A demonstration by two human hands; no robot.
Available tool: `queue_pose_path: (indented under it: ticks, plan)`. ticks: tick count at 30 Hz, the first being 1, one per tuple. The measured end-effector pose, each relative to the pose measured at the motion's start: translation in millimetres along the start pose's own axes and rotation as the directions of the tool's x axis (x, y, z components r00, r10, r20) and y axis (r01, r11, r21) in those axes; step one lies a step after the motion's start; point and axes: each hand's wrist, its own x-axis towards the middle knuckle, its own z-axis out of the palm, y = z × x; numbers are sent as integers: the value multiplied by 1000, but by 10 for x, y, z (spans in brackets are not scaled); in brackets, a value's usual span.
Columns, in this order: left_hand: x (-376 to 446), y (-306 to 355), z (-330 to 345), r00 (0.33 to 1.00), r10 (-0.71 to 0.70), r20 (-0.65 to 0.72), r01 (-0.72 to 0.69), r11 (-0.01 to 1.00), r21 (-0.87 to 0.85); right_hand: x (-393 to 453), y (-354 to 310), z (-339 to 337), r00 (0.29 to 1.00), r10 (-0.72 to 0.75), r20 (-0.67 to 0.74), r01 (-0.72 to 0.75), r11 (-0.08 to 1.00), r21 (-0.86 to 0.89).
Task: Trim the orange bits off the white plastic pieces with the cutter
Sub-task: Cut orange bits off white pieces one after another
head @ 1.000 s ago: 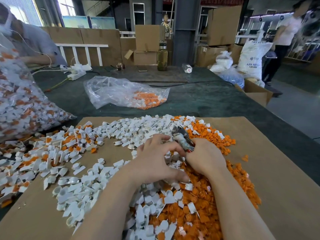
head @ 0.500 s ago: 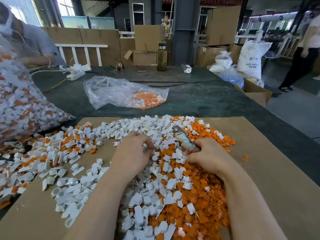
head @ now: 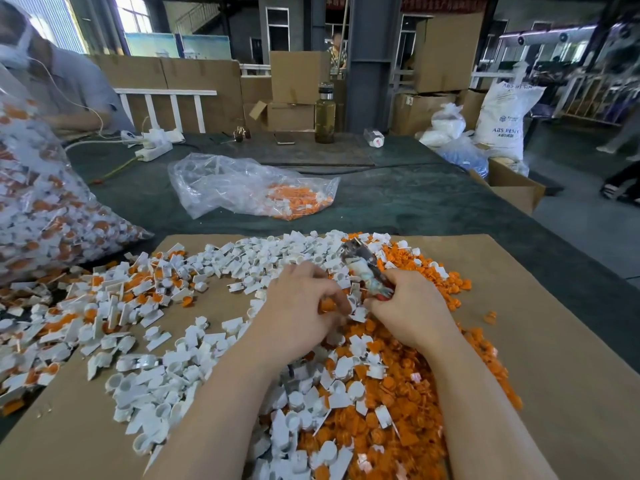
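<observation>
Two hands are working mid-frame over a sorting layout, largest items first.

Desk (head: 398,202), dark green cover, is carrying everything. Cardboard sheet (head: 554,341) is lying across the lower frame, likely as a work surface that keeps scraps off the cloth and easy to sweep up.

Big clear bag (head: 41,216) at left edge is bulging with mixed white-and-orange parts, probably the untrimmed stock, sitting near the left hand for feeding. Smaller clear bag (head: 249,185) at upper centre is holding mostly orange scraps, well apart from the work.

Piles are splitting by state: untrimmed pieces (head: 114,296) at left centre are showing orange still on; white plastic pieces (head: 156,386) at lower left centre are looking trimmed; orange bits (head: 398,410) are heaping under and right of the right hand, where offcuts would drop.

Left hand (head: 298,313) is curling its fingers around a small piece with orange showing at the fingertips, holding it just beside the cutter's handle end. Judging: it is presenting the next part for a cut.

Right hand (head: 412,313) is gripping the cutter (head: 363,268) by its handles, fingers wrapped, blades pointing up and away toward upper centre. Whether the blades are parted, cannot tell.

Another person in a grey shirt (head: 69,88) is sitting at upper left. Bottle (head: 325,112) is standing at the desk's far edge.
</observation>
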Motion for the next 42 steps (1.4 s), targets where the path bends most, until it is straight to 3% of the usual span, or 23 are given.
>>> queue_pose_path:
  ticks: [7,16,18,21,24,27,29,33,39,42]
  plan:
    - [-25,113,171,985,146,87,-162,965,205,-6,-10,9,1000,-22,-22,23,998,64]
    - [6,41,164,999,40,29,-45,979,197,-24,-25,-2,1000,-21,-3,21,985,172]
    - [12,26,148,1000,0,14,-2,993,114,-32,-35,-17,1000,-18,-3,19,974,226]
    - [20,40,67,988,-148,-44,132,959,-250,-49,-58,-44,1000,-23,-1,22,940,341]
    - [5,57,-20,966,-254,-49,184,807,-561,-76,-109,-74,1000,-26,-2,24,881,473]
    - [-27,78,-90,954,-300,18,199,584,-787,-98,-148,-86,999,-37,1,30,820,572]
    - [-36,78,-100,954,-295,48,213,557,-803,-109,-167,-83,998,-68,-1,55,807,588]
    - [-13,86,-81,953,-297,62,237,602,-762,-127,-218,-69,993,-119,-17,106,800,590]
    - [-3,67,-80,941,-338,11,210,557,-803,-140,-264,-59,995,-89,-41,94,750,654]
    - [-4,53,-105,946,-322,47,200,459,-866,-149,-286,-69,994,-104,-20,86,678,730]
